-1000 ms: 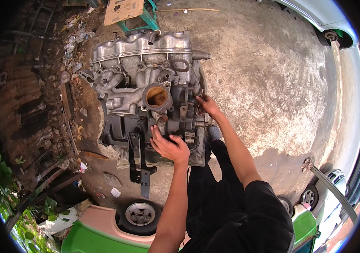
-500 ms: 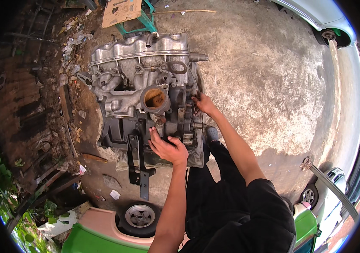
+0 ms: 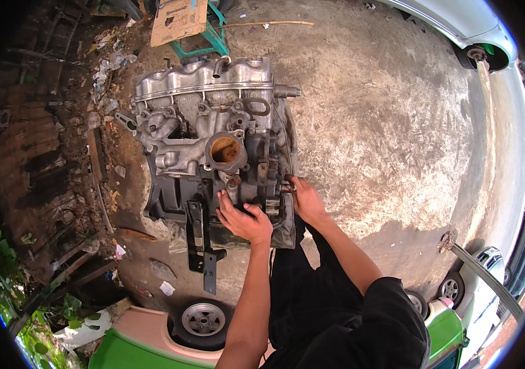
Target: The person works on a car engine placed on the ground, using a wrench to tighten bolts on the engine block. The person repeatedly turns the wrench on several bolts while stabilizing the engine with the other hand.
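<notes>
A car engine (image 3: 170, 190) stands in front of me, with a ribbed silver valve cover (image 3: 204, 83) along its far side. The silver intake manifold (image 3: 179, 147) ends in a round opening (image 3: 225, 149) with a rusty-brown inside. My left hand (image 3: 247, 223) rests on the near side of the block, fingers apart, just below a small bolted fitting (image 3: 233, 182). At the engine's right end, my right hand (image 3: 308, 200) pinches a short metal shaft (image 3: 287, 187) that sticks out; its fingertips partly hide it. A black bracket (image 3: 196, 237) juts toward me left of my left hand.
A teal stool (image 3: 204, 43) with cardboard (image 3: 178, 21) on it stands beyond the engine. Rubbish and planks (image 3: 94, 154) lie to the left. Behind me is a green and pink vehicle (image 3: 145, 326) with a wheel (image 3: 203, 318). Concrete floor (image 3: 379, 135) stretches to the right.
My right hand has moved nearer to me along the engine's right end, down to the protruding shaft, and closed on it. My left hand stays on the block.
</notes>
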A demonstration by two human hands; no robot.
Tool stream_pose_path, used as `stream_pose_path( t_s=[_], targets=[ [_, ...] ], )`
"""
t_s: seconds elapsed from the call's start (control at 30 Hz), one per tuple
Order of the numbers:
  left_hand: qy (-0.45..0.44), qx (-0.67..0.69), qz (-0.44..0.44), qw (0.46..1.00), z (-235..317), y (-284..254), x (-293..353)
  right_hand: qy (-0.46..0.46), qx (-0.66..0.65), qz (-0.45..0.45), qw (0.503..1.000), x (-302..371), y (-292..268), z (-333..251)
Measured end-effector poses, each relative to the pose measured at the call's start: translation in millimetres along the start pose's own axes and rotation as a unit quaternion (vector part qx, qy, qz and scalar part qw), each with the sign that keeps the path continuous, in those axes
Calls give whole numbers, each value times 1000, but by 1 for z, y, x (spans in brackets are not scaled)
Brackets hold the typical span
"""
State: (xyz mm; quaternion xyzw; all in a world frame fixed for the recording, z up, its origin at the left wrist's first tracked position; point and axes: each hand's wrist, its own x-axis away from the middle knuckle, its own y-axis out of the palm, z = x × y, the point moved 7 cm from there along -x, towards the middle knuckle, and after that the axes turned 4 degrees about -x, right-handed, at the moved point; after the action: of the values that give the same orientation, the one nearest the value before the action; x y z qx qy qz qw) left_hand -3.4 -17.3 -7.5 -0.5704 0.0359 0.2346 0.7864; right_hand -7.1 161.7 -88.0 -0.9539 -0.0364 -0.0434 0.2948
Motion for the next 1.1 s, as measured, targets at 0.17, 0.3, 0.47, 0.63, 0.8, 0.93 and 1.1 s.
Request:
stream_pose_path(
  t_s=[0.17, 0.3, 0.47, 0.63, 0.8, 0.93, 1.1],
  targets=[
    [6, 3, 5, 1000, 0, 0, 2, 80, -23, 102, 991, -11, -32, 40],
    [4, 1, 3, 1000, 1, 0, 2, 185, -237, 119, 946, -44, -23, 81],
    [4, 2, 6, 1000, 0, 0, 0, 315, -401, -6, 860, -71, 30, 102],
    [0, 1, 0, 1000, -1, 1, 2, 342, -429, -61, 834, -78, 48, 109],
    [1, 2, 2, 1000, -1, 1, 1, 361, -438, -80, 819, -86, 58, 118],
    [1, -4, -2, 1000, -2, 1, 2, 382, -425, -118, 812, -92, 63, 119],
    [5, -5, -3, 1000, -2, 2, 2, 367, -418, -147, 818, -98, 72, 114]
  ],
)
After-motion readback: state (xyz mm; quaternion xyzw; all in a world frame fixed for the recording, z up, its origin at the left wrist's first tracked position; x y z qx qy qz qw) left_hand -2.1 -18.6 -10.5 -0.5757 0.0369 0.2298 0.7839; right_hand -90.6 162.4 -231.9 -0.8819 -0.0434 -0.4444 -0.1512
